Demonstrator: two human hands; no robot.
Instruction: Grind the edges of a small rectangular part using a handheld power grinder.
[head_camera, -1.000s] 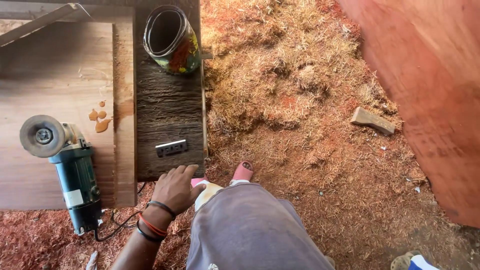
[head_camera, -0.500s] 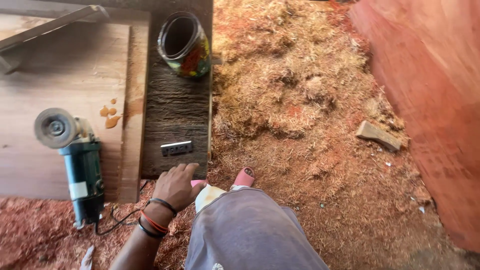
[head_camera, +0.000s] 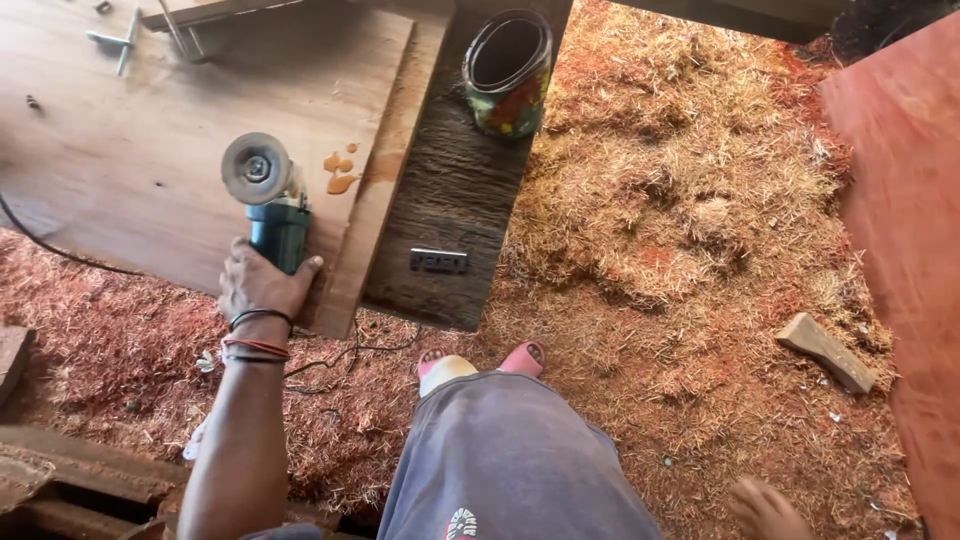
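Grinder (head_camera: 268, 205) lies on the wood panel (head_camera: 140, 150), disc end pointing away, left hand (head_camera: 262, 285) wrapped around its green body; right hand is out of view. Best to grip firmly behind the disc, lift level, and keep the cord (head_camera: 340, 355) trailing through the sawdust (head_camera: 700, 220) clear of the wheel. Can (head_camera: 508, 72) and metal plate (head_camera: 438, 261) sit on the dark plank (head_camera: 450, 210) beside it.

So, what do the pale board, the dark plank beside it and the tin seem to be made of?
The pale board looks like raw sanded wood: matt, with fine grain. The dark plank seems rough weathered wood, grey-brown and deeply grooved. The tin is probably printed metal: thin rim, glossy coloured side.
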